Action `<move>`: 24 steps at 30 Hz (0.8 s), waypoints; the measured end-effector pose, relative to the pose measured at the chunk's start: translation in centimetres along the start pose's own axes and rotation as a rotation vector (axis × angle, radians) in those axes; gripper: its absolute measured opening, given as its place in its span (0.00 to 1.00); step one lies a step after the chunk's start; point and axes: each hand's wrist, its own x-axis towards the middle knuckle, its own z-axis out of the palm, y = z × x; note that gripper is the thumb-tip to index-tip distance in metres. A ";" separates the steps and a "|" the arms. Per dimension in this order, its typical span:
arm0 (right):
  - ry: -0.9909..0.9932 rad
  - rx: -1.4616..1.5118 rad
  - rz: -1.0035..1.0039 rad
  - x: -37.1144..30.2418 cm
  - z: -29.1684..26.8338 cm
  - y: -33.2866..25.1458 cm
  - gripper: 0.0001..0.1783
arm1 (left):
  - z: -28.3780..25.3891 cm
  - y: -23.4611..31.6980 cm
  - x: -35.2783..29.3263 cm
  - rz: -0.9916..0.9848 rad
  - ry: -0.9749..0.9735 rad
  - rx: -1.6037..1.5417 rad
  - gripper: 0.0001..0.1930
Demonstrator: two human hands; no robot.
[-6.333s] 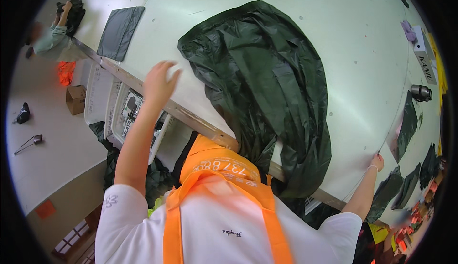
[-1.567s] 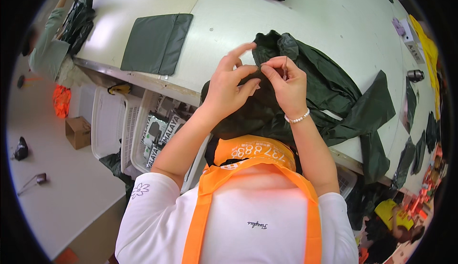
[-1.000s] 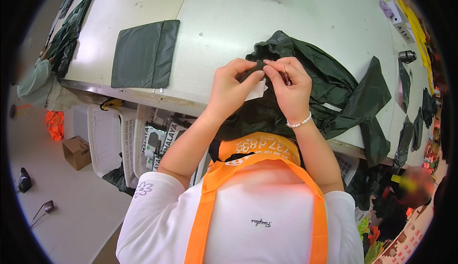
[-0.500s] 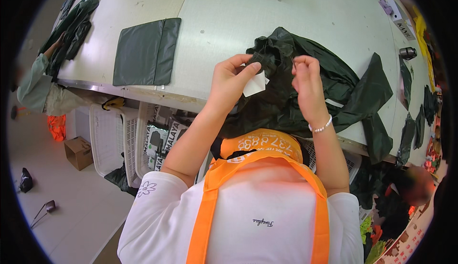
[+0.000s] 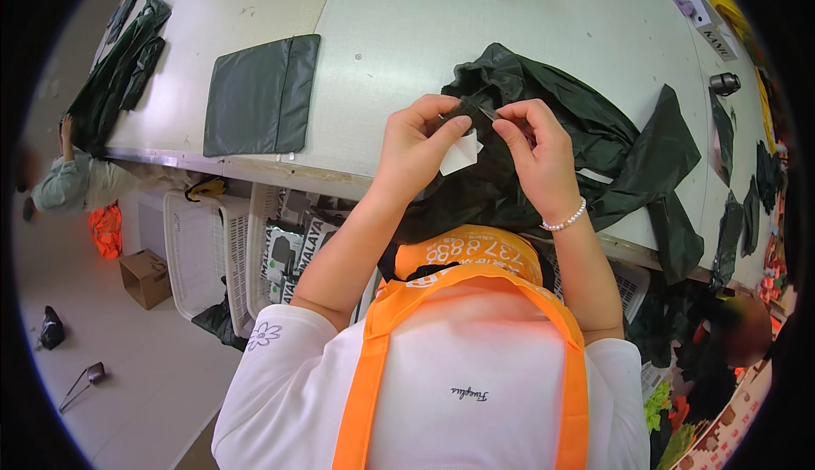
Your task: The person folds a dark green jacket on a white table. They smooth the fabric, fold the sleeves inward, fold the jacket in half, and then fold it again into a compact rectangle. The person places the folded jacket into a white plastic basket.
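A crumpled dark green garment (image 5: 564, 88) of thin, shiny fabric lies across the table's front edge before me. My left hand (image 5: 413, 149) pinches a gathered edge of it between thumb and fingers. A white paper tag (image 5: 460, 155) hangs just below that thumb. Close by, my right hand (image 5: 542, 157) is closed in a pinch, its fingertips almost meeting the left ones. Something thin, like a thread or fine pin, runs between the two hands; it is too small to name. Another white strip (image 5: 595, 176) shows on the fabric beside my right wrist.
A folded dark green square (image 5: 259, 96) lies on the pale table (image 5: 386, 24), left of my hands. At the far left a co-worker (image 5: 68, 177) handles dark fabric (image 5: 127, 67). White plastic baskets (image 5: 199, 249) stand under the table's edge. A white box (image 5: 710, 22) sits far right.
My right hand has moved left and closer to my left hand, where the pinched edge is. The white tag has shifted slightly. The co-worker's arm at the far left has lowered.
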 end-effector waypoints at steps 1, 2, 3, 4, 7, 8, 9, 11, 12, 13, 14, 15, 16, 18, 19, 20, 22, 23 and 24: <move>-0.005 0.000 0.005 0.0 0.0 0.0 0.08 | 0.0 -0.1 0.0 0.006 -0.003 -0.001 0.08; -0.007 0.008 0.005 0.0 -0.1 0.1 0.08 | 0.0 -0.2 0.0 0.013 -0.006 -0.001 0.08; -0.009 0.016 0.004 -0.1 -0.1 0.2 0.08 | 0.0 -0.3 -0.1 0.011 -0.003 -0.006 0.08; -0.011 0.022 0.004 -0.1 -0.1 0.3 0.08 | 0.0 -0.4 0.0 0.008 -0.001 -0.012 0.08; 0.032 0.118 -0.018 -0.2 0.3 0.6 0.07 | 0.0 -0.5 0.0 0.015 -0.002 -0.016 0.09; 0.026 0.104 -0.017 -0.2 0.3 0.5 0.07 | -0.1 -0.5 0.0 0.019 -0.004 -0.015 0.09; 0.021 0.090 -0.016 -0.1 0.2 0.3 0.07 | -0.1 -0.7 0.1 0.034 -0.005 0.000 0.09; 0.005 0.066 -0.003 0.0 0.0 0.1 0.07 | -0.3 -1.0 0.1 0.062 -0.009 0.031 0.09; -0.007 0.057 0.008 0.0 -0.1 0.1 0.07 | -0.3 -1.0 0.0 0.062 -0.013 0.042 0.09; -0.017 0.047 0.019 0.0 -0.2 0.2 0.08 | -0.3 -1.0 0.1 0.062 -0.017 0.052 0.09; -0.027 0.046 0.027 0.0 -0.3 0.2 0.08 | -0.3 -1.0 0.1 0.062 -0.022 0.062 0.09; -0.036 0.045 0.034 -0.1 -0.4 0.2 0.08 | -0.3 -1.0 0.1 0.068 -0.019 0.052 0.09; -0.046 0.043 0.042 -0.1 -0.4 0.2 0.08 | -0.2 -1.1 0.1 0.074 -0.017 0.042 0.09; -0.047 0.123 0.053 -0.1 -0.4 0.4 0.08 | -0.2 -1.1 0.1 0.085 -0.020 0.040 0.09; -0.047 0.163 0.059 -0.1 -0.4 0.5 0.08 | -0.3 -1.1 0.1 0.089 -0.025 0.047 0.09; -0.051 0.176 0.059 -0.1 -0.4 0.5 0.08 | -0.3 -1.1 0.1 0.094 -0.031 0.055 0.09; -0.059 0.203 0.059 0.0 -0.2 0.4 0.08 | -0.2 -1.0 0.0 0.109 -0.071 0.063 0.08; -0.058 0.207 0.056 0.0 -0.1 0.2 0.08 | -0.1 -0.9 -0.1 0.116 -0.091 0.066 0.08; -0.056 0.212 0.052 0.1 0.0 0.1 0.08 | 0.0 -0.8 -0.2 0.118 -0.093 0.056 0.07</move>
